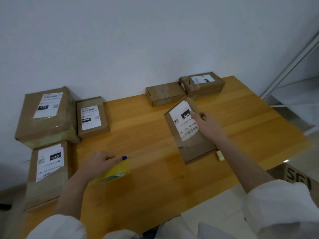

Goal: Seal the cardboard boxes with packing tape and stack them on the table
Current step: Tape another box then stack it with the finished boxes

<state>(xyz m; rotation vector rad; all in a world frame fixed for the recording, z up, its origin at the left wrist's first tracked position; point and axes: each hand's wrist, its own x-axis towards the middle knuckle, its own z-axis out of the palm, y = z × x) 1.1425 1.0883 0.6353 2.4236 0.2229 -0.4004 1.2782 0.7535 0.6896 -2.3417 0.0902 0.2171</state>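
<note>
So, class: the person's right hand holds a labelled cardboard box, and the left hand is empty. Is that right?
Not quite. The left hand is not empty: its fingers grip a yellow roll of packing tape. The rest stands: the right hand holds the labelled cardboard box. The head view shows both.

Table [146,135] lies open between left fingers [112,156] and right fingers [194,115]; boxes [93,118] crowd left of the former, far boxes [165,94] stand beyond the latter.
</note>
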